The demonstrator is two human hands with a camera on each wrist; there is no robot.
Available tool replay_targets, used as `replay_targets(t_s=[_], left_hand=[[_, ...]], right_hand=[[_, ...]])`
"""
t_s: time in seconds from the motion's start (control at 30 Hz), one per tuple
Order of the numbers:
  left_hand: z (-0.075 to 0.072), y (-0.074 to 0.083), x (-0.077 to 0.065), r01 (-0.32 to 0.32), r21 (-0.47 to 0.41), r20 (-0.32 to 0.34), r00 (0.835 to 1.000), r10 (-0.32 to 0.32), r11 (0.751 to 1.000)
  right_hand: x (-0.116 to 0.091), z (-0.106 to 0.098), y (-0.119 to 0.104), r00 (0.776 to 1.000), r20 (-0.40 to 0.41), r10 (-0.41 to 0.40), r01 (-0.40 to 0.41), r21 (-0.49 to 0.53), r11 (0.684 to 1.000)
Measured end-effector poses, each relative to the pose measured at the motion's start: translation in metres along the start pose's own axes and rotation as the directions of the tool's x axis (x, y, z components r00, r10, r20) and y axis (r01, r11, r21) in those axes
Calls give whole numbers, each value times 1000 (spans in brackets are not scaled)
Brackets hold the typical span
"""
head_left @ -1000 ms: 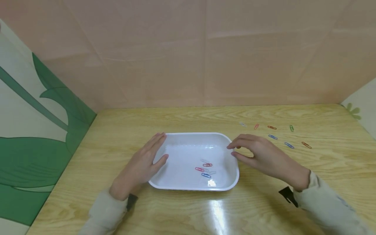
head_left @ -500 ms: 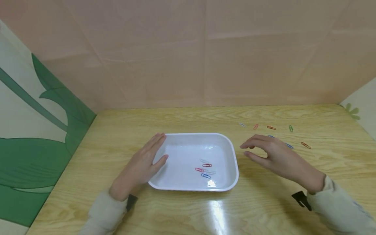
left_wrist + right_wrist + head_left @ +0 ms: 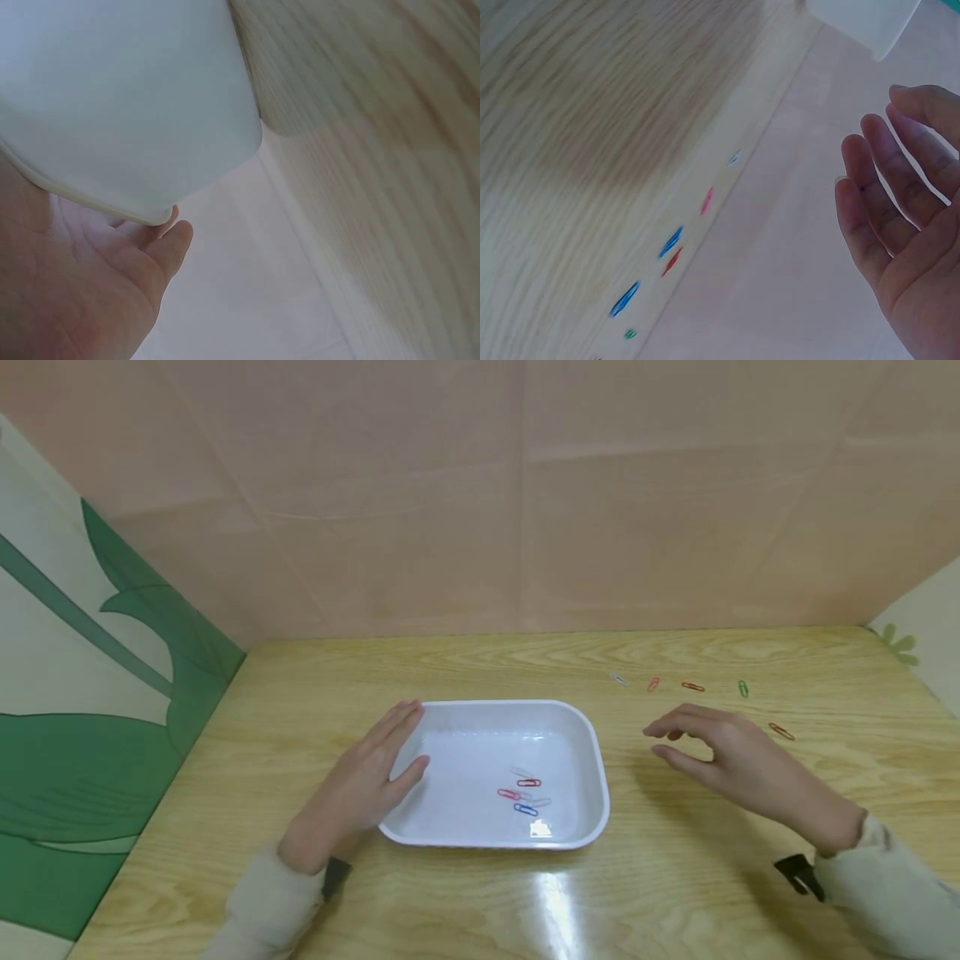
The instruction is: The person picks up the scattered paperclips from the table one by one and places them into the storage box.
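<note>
A white tray (image 3: 472,842) stands on the table, and my left hand (image 3: 365,777) rests along its left rim. Its fingers lie nearly straight past the far corner, and the thumb reaches over the inside. Red, pink, blue and clear paper clips lie in the tray, among them a red paper clip (image 3: 528,782) and a blue paper clip (image 3: 526,809). My right hand (image 3: 738,764) hovers right of the tray, fingers loosely bent, thumb apart, holding nothing. In the head view it hides two blue paper clips; the right wrist view shows one blue paper clip (image 3: 625,299) on the table.
Beyond my right hand lie loose paper clips: a white one (image 3: 618,679), a pink one (image 3: 654,684), a red one (image 3: 693,687), a green one (image 3: 743,688) and an orange-brown one (image 3: 782,732). A beige sheet (image 3: 480,527) rises at the table's back edge.
My right hand has moved from the tray's right rim away to the right, covering the blue paper clips in the head view. My left hand and the tray stay nearly still.
</note>
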State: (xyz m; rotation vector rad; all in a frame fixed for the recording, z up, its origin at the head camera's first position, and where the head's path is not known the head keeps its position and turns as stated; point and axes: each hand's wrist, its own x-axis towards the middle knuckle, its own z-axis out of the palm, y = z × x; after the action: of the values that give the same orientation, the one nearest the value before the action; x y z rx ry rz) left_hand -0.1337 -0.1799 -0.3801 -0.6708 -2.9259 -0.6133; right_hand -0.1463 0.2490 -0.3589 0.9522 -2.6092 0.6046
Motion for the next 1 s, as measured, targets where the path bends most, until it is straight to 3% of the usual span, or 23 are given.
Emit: replay_targets(t_s=[0.37, 1.0], left_hand=[[0, -1, -1, 6, -2, 2, 1000, -6, 1000], [1, -1, 0, -4, -7, -4, 1000, 3, 1000]], right_hand=[[-13, -3, 20, 996, 18, 88, -88, -4, 996], [-35, -11, 52, 988, 55, 141, -136, -93, 986]])
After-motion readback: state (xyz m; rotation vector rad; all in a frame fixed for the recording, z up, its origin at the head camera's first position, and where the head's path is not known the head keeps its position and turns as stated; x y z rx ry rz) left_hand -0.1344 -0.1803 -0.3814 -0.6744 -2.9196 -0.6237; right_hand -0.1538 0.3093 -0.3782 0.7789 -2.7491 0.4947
